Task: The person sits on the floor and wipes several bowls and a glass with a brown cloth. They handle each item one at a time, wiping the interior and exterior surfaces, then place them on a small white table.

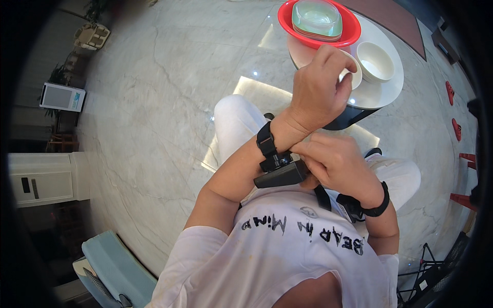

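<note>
My left hand (321, 82) is raised with its fingers loosely curled and the thumb a little apart; nothing shows in it. It overlaps a white bowl (357, 79) in the view; whether they touch cannot be told. A black strap (265, 140) circles my left wrist and carries a black box-shaped device (281, 176) on its underside. My right hand (333, 163) reaches across below the left wrist, its fingers closed around the device's right end, with the fingertips partly hidden. A black band (379, 202) is on my right wrist.
On the oval white table (389, 94) stand a red basin (283, 21) with stacked containers (317, 19) and a second white bowl (375, 63). Red slippers (450, 93) lie at the right. A blue padded seat (115, 265) is at lower left.
</note>
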A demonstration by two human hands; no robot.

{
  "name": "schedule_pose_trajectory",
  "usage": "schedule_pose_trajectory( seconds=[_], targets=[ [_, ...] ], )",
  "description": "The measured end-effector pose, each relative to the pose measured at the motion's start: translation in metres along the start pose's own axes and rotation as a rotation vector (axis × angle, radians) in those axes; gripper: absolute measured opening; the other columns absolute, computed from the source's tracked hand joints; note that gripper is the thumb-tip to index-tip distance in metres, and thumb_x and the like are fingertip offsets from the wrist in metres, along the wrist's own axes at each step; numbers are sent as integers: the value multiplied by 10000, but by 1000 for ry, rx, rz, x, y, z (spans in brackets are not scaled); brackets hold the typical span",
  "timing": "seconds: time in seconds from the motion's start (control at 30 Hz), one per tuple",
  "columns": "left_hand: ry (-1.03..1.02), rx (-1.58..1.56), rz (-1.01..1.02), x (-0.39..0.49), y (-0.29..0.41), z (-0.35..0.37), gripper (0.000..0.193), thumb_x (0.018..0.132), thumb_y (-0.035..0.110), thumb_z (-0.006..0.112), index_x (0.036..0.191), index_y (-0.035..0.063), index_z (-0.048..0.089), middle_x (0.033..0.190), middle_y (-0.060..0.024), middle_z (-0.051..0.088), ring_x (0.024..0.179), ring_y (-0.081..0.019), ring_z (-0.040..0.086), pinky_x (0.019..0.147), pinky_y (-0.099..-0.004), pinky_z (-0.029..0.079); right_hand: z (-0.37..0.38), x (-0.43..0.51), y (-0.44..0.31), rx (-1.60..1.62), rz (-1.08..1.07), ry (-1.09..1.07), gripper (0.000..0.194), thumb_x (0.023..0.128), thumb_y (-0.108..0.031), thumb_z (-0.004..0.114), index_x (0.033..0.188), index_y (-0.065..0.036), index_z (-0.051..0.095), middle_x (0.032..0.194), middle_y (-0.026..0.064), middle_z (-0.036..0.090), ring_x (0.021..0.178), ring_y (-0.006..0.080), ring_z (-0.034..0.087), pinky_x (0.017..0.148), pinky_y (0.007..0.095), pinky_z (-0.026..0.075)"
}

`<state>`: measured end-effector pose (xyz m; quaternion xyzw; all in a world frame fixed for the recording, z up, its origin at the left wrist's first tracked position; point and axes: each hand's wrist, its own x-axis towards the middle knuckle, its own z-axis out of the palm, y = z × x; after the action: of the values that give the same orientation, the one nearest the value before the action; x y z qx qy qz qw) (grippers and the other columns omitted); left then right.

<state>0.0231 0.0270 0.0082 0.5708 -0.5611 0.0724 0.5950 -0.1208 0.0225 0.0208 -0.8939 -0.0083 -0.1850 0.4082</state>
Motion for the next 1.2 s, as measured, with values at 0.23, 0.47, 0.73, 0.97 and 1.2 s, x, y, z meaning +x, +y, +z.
schedule_pose_trajectory(
  seconds=[0.23,0.47,0.73,0.97,1.2],
  targets=[
    [119,-1301,-805,25,27,-34,90,939,137,607,983,70,566,951,1,611,629,-100,505,498,-242,376,-11,-2,9,184,182,-6,229,827,-21,652,1054,-47,666,779,69,620,628,212,627,560,309,479],
    [436,-1868,-1060,32,15,-32,87,944,149,569,935,63,555,907,-22,596,631,-117,448,506,-250,359,40,5,33,600,130,120,231,805,-11,643,1035,-3,633,736,25,553,633,96,546,565,250,450],
    [577,-1828,-1016,29,6,-37,77,942,133,546,921,59,540,887,-26,582,626,-127,459,499,-257,366,40,5,39,437,-200,46,212,752,-31,710,959,-31,667,733,99,611,628,290,618,567,348,493],
    [571,-1061,-621,25,18,-24,121,949,115,542,1050,69,493,883,-34,580,607,-109,483,485,-256,379,35,-2,30,445,-169,12,220,781,-27,695,1000,-30,668,766,114,636,666,293,634,586,359,495],
    [392,-387,92,26,3,-16,189,880,-3,642,1030,58,546,924,-20,565,580,-59,507,485,-202,407,23,-4,30,501,140,-33,234,847,-25,644,1080,-25,655,736,99,640,659,200,642,609,324,488]
  ],
)
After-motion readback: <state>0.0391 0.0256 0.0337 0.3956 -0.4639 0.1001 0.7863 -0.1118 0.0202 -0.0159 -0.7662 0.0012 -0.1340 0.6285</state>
